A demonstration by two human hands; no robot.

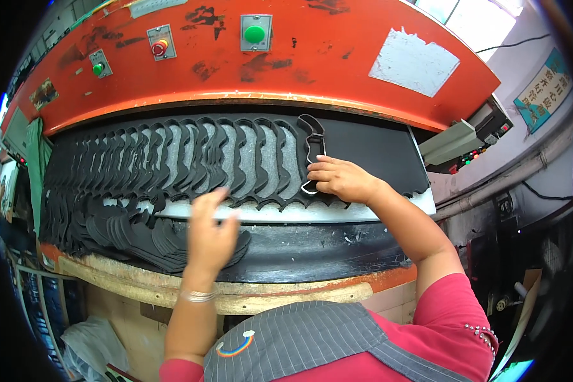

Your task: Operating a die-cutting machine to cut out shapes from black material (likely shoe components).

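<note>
My right hand (345,179) grips the lower part of a curved metal cutting die (315,137), which stands on a black foam sheet (369,143). To the left of the die, the sheet has rows of curved cut-outs with thin black strips between them. My left hand (211,235) is blurred by motion, its thumb apart from the fingers, with nothing visible in it. It hovers over the front edge of the press bed, beside a pile of curved black foam pieces (143,235). The lower ends of the die are partly hidden by my right fingers.
Behind the sheet rises the orange press beam (337,57), with a large green button (254,34) and a red stop button (160,48). A white cutting board (420,200) shows under the sheet. A worn wooden rail (299,298) runs along the front. A control box (493,130) sits at right.
</note>
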